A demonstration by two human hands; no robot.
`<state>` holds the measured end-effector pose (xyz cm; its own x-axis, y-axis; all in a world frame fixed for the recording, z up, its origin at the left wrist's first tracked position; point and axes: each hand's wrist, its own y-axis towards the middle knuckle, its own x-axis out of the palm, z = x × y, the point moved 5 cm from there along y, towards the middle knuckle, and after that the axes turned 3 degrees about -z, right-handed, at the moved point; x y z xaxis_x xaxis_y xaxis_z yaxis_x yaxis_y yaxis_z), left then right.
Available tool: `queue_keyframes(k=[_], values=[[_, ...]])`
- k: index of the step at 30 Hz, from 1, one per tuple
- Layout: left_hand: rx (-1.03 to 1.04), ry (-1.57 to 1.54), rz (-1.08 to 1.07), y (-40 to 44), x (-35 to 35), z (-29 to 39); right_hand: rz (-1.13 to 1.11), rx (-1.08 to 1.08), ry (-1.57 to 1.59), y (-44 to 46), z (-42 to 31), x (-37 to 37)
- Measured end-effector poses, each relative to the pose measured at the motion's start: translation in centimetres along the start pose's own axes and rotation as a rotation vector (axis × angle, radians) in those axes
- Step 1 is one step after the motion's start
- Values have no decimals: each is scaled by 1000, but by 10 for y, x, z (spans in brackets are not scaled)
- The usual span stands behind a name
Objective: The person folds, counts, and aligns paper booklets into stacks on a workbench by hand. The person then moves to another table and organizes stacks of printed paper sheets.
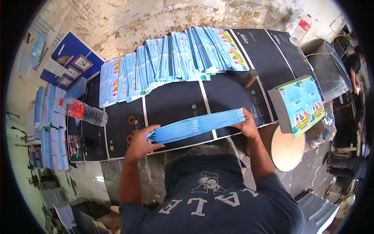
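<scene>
A thick stack of blue booklets (198, 126) is held level between my two hands, its layered edges facing me, over the near edge of the black table. My left hand (141, 143) grips the left end, thumb and fingers apart around the stack's thickness. At the other end my right hand (246, 124) clasps the stack, some of its fingers hidden. Beyond lies a long leaning row of similar blue booklets (163, 58). To the right stands a tall pile of light-blue printed booklets (300, 103).
A plastic bottle (83, 111) lies on the left, near rubber bands (131, 119). A brown cylinder (250, 78) stands right of the row. Below the right-hand pile is a round stool (287, 148). Another bottle (302, 28) stands at the back right, by the wall.
</scene>
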<state>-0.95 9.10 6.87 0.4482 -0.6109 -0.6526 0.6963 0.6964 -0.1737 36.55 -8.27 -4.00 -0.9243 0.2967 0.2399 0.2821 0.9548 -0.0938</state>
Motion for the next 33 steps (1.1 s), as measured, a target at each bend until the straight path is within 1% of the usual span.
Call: queue_keyframes(k=[1, 2, 3, 4, 6, 8, 9, 10, 12, 13, 14, 16, 17, 18, 20, 21, 22, 23, 24, 26, 28, 29, 30, 31, 32, 33], values=[[20, -7, 7, -3, 2, -3, -10, 9, -4, -4, -10, 9], [42, -9, 14, -4, 2, -6, 8, -72, -68, -9, -26, 17], [156, -46, 32, 0, 8, -12, 27, -159, -131, -10, -38, 23], [212, -8, 75, 3, 18, -4, 21, -153, -130, -11, -35, 27], [185, -49, 66, 5, 25, -5, -20, -53, -184, -7, -28, 29], [217, -516, 65, 6, 30, -29, 11, -88, -130, -6, -26, 22], [216, -638, 116, 6, 26, -33, 20, -35, -89, -4, -24, 19], [219, -641, 116, 6, 28, -35, 28, 18, -47, -3, -22, 17], [134, -930, 207, 5, 32, -49, 25, 7, -80, -5, -27, 22], [89, -969, 245, 4, 36, -58, 27, -7, -107, -4, -30, 25], [92, -967, 239, 8, 42, -65, 33, -10, -106, -4, -29, 29], [153, -960, 193, 11, 53, -56, -62, -8, -143, -6, -26, 42], [164, -870, 286, 12, 51, -55, -41, 20, -110, -5, -23, 43], [164, -899, 356, 10, 47, -48, -37, 25, -115, -5, -25, 43], [250, -890, 349, 5, 36, -28, -12, -53, -51, -6, -42, 41], [247, -897, 343, 5, 38, -29, -49, -57, -84, -7, -50, 38], [225, -905, 261, 4, 42, -29, -47, -49, -87, -7, -46, 31], [208, -908, 182, 4, 44, -30, -112, 26, -48, -3, -34, 27], [216, -907, 187, 7, 47, -44, -182, 94, -13, 3, -25, 26], [90, -666, 178, 22, 66, -85, -166, 35, -75, 11, -26, 24], [70, -729, 172, 26, 64, -86, -224, 122, -39, 4, -19, 26], [10, -768, 116, 31, 63, -90, -213, 80, -202, 6, -17, 27], [-43, -806, 65, 37, 60, -89, -213, 81, -202, 6, -20, 28], [70, -710, 125, 41, 52, -79, -218, 121, -161, 7, -23, 30], [74, -709, 126, 42, 51, -75, -221, 161, -120, 8, -25, 31], [91, -654, 188, 41, 48, -71, -219, 159, -122, 7, -24, 31]])
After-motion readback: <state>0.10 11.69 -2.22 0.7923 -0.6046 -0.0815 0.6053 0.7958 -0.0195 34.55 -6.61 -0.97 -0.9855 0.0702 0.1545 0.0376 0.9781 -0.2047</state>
